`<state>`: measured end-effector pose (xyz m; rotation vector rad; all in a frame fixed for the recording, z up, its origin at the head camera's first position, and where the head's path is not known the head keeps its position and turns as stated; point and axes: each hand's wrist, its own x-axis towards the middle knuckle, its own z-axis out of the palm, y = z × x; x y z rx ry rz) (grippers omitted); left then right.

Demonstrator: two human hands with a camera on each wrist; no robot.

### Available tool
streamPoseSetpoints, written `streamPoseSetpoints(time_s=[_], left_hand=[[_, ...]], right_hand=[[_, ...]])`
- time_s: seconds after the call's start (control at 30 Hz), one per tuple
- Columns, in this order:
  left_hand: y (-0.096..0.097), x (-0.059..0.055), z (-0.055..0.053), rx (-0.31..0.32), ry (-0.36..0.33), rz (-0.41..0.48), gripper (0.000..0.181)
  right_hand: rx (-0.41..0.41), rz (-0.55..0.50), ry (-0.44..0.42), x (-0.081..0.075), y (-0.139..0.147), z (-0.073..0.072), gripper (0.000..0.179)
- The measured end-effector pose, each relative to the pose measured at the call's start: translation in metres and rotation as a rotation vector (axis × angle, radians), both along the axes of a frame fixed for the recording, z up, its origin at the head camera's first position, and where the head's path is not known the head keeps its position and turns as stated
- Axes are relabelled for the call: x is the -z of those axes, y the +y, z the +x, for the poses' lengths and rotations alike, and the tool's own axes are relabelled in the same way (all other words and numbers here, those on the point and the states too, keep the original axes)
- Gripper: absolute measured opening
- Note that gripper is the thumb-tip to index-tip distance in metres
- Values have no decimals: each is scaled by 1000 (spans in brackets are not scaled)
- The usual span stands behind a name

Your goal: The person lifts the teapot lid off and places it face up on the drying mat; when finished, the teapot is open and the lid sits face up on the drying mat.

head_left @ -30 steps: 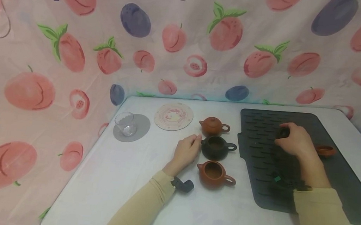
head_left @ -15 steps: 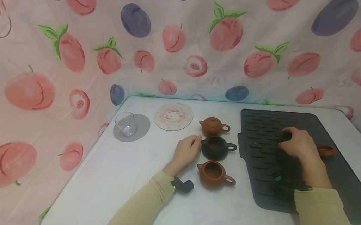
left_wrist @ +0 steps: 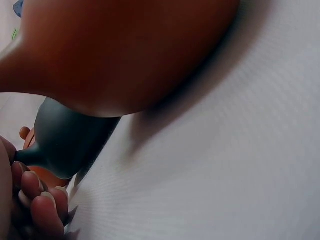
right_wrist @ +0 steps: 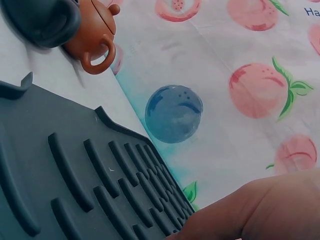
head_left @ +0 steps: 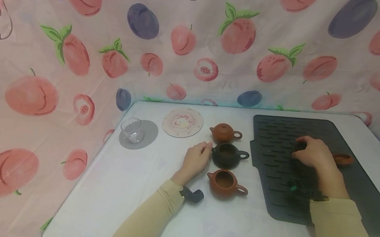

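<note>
My left hand (head_left: 196, 159) pinches the spout of a black teapot (head_left: 225, 162) that has no lid on it. The left wrist view has its curled fingers (left_wrist: 45, 210) at that spout, with a reddish-brown teapot (left_wrist: 130, 55) large in front. Over the dark ribbed mat (head_left: 268, 191), my right hand (head_left: 316, 153) pinches a small dark lid (head_left: 301, 145) between thumb and forefinger, partly hidden by the hand. Only part of the right hand (right_wrist: 265, 210) shows in the right wrist view, and the lid is out of sight there. A reddish-brown lid (head_left: 343, 159) lies on the mat beside the right wrist.
A lidded brown teapot (head_left: 223, 133) stands behind the black one; an open brown teapot (head_left: 223, 188) stands in front. To the left are a patterned round coaster (head_left: 183, 122) and a clear glass (head_left: 132, 130) on a grey coaster (head_left: 151, 130). A fruit-print cloth (head_left: 196, 41) hangs behind.
My right hand has shifted slightly right and toward me, lower over the mat, with the dark lid. The left hand and the teapots have stayed put.
</note>
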<state>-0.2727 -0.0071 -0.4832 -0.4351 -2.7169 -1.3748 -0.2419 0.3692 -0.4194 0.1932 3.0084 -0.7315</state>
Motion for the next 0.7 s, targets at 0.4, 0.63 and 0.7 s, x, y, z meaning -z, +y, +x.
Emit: streamPoseSetpoints(time_s=[0.4,0.63,0.7], left_hand=[[0,-1,0,6,1,5,44],[0,0,0,1,-7,8,43],[0,0,0,0,-10,11,43]], right_hand=[[5,11,-34,2,-1,0,63],[10,5,-50,4,0,-1,68],[8,7,-45,5,1,-1,68]])
